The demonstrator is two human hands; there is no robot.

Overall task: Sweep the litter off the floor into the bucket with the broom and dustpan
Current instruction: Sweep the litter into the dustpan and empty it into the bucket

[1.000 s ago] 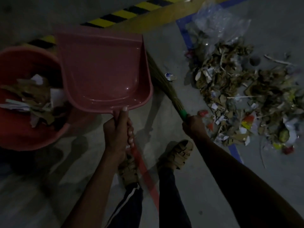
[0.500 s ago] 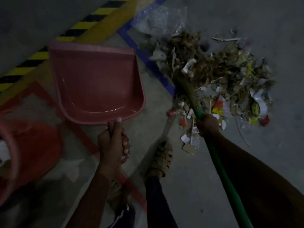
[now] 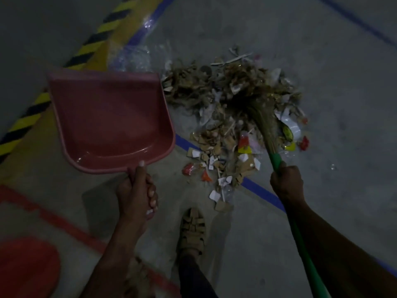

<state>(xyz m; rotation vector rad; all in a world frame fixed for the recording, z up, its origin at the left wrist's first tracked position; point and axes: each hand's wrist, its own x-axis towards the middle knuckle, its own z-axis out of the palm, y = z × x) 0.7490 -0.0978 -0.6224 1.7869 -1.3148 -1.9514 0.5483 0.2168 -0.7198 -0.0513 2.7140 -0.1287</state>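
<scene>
My left hand grips the handle of the pink dustpan, thumb on top; the pan is empty and sits left of the litter, whether it touches the floor I cannot tell. My right hand grips the green handle of the broom, whose straw head lies on the litter pile of cardboard scraps, paper bits and wrappers. The red bucket shows only in part at the lower left corner.
A clear plastic bag lies behind the dustpan. Yellow-black hazard tape, a blue floor line and a red floor line cross the grey concrete. My sandalled foot stands just below the litter.
The view has swung right, so the bucket slid to the lower left corner. The empty dustpan came away from the bucket toward the pile, and the broom head moved onto the litter.
</scene>
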